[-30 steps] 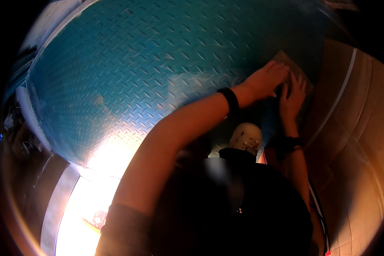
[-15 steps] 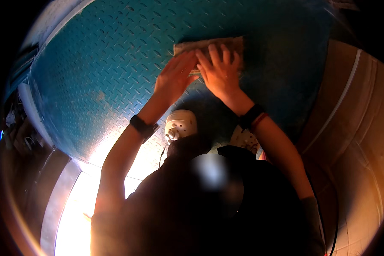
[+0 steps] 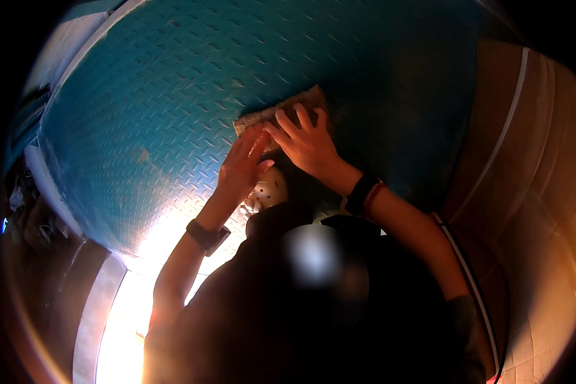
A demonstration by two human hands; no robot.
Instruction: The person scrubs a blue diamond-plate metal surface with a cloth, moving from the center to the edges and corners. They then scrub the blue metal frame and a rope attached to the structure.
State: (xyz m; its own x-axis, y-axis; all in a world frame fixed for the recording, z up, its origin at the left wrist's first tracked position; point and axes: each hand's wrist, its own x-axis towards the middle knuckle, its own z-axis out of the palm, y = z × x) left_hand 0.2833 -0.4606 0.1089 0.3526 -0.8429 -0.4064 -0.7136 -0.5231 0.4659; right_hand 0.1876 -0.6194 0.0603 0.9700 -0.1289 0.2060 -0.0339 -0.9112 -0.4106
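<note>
A folded brown cloth (image 3: 315,98) lies tilted on a teal diamond-plate metal floor (image 3: 198,64). On its right half rests my right hand (image 3: 308,146), fingers spread and slightly bent, the fingertips on the fabric. My left hand (image 3: 238,171) reaches the cloth's near left edge with stretched fingers close together and the thumb apart. Both hands press from above and neither is wrapped round the cloth. Part of the cloth is hidden beneath my fingers.
Just below the hands is a pale clog with holes (image 3: 274,185) on my foot. A brown cardboard-like sheet (image 3: 531,211) borders the floor on the right. Bright glare (image 3: 125,333) fills the lower left. A pale raised rim (image 3: 67,67) curves along the left side.
Both hands have drawn the cloth nearer to me and to the left. The cloth has turned, its right end now farther away than its left.
</note>
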